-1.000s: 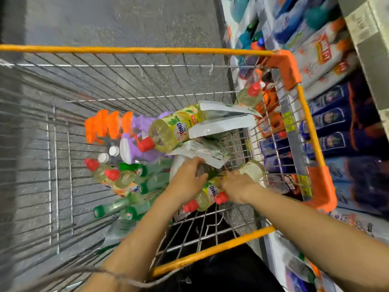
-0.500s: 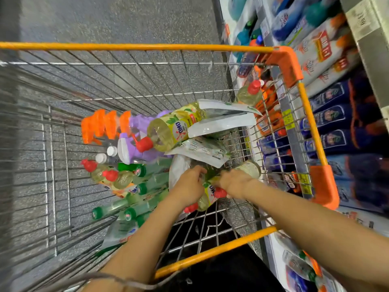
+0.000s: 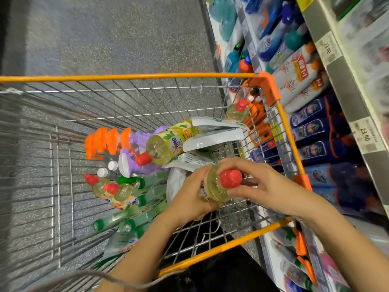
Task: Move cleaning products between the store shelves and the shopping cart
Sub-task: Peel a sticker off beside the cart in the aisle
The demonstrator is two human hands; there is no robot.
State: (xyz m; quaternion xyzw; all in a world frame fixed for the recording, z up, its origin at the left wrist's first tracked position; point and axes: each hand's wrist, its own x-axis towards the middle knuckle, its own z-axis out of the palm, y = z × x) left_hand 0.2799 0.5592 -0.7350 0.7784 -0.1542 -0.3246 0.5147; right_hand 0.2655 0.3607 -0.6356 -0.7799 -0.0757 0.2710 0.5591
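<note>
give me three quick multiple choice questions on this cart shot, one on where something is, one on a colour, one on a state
1. Where is the held yellow bottle?
A on the shelf
B over the cart, near its right side
C on the floor

2. What colour is its cap?
A green
B white
C red

3. How is it held?
A by the left hand and the right hand together
B by one hand only
C by no hand, lying loose

Answers: 1 B, the cart's bars show beneath it. 2 C, the cap facing the camera is red. 3 A, left fingers wrap its body and right fingers pinch at the cap.
</note>
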